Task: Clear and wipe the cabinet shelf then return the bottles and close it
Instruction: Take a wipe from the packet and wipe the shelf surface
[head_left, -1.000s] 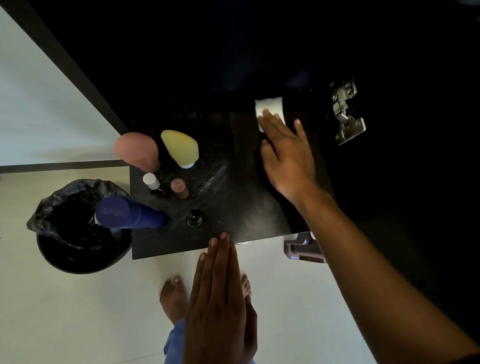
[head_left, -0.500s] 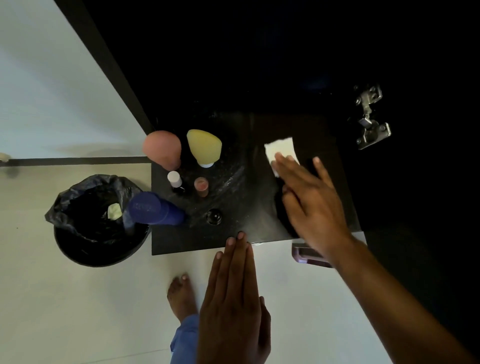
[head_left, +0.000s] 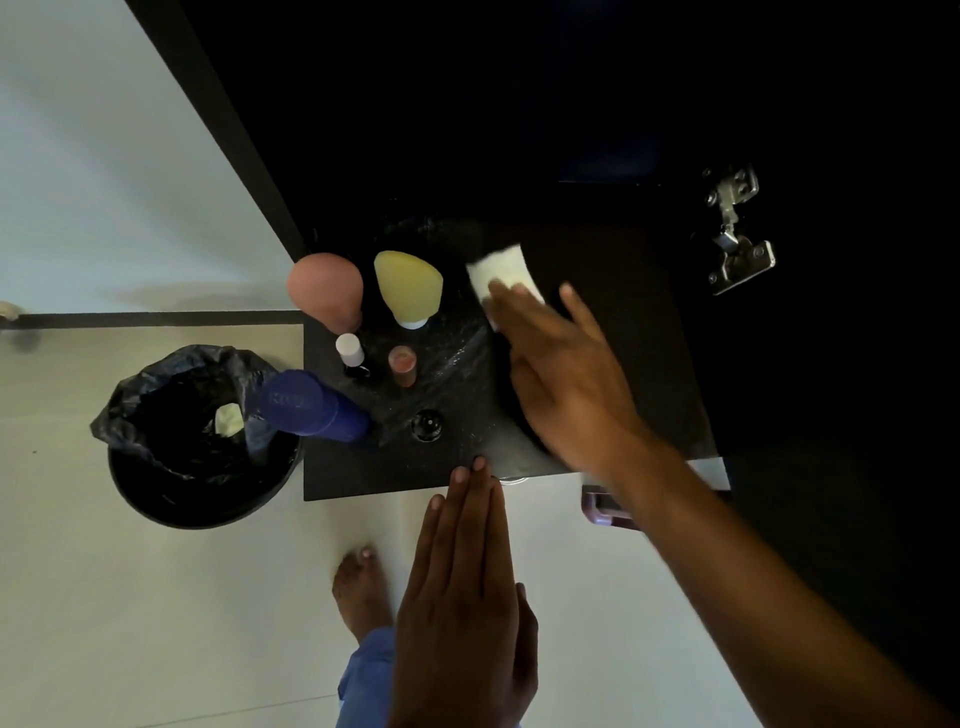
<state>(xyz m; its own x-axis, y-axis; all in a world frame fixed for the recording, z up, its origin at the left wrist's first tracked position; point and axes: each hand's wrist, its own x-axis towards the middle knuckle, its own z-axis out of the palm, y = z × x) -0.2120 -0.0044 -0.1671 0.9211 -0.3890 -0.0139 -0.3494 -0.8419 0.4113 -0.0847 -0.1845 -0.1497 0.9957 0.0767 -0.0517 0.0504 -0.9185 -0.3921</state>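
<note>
- On the black shelf (head_left: 649, 364), the right hand (head_left: 566, 384) lies flat with straight fingers, pressing a white wipe (head_left: 501, 273).
- Left of it stand a pink bottle (head_left: 326, 288), a yellow bottle (head_left: 409, 286), a blue bottle (head_left: 311, 405), a white-capped vial (head_left: 349, 351) and a small reddish jar (head_left: 402, 364).
- Left hand (head_left: 462, 597) hovers flat near the shelf's front edge, its grip holding nothing.
- A lined bin (head_left: 200, 436) sits beside the shelf.

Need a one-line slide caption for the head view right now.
Right hand presses a white cloth on the black shelf beside bottles; left hand flat at its front edge.
</note>
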